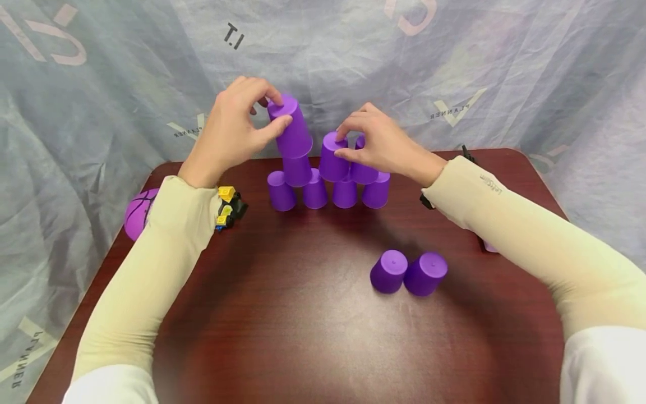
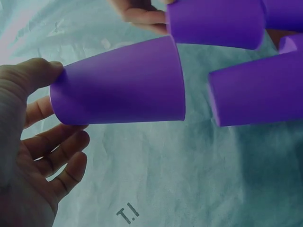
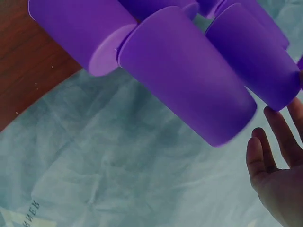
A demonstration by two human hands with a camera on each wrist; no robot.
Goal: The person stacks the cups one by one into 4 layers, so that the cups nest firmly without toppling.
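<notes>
Left hand: the left hand [image 1: 237, 126] pinches the base of the top cup [image 1: 291, 126] between thumb and fingertips, at the left of the cup pyramid [image 1: 328, 179].
Right hand: the right hand [image 1: 381, 143] grips the middle cup [image 1: 333, 157] by its base with curled fingers, on the pyramid's second tier.
Only from the head: the full pyramid, a bottom row of four upturned cups with more stacked above, and two loose cups [image 1: 409, 273] side by side, nearer the person than the pyramid.
Only from the left wrist: the lower fingers [image 2: 61, 161] hang loose under the top cup [image 2: 118, 82] (just the thumb and upper fingers press it), and the other hand [image 2: 139, 14] shows past it.
Only from the right wrist: the middle cup [image 3: 189, 75] from close by, fingers [image 3: 272, 156] spread beneath it.
Axis: the top cup stands mouth down, base up, its long axis leaning slightly left of vertical.
Surface: a dark red-brown table [image 1: 303, 325].
Room: a pale blue printed sheet [image 1: 454, 62] hangs behind the pyramid; a purple ball [image 1: 138, 213] and a yellow-and-black toy [image 1: 229, 207] lie to its left.
</notes>
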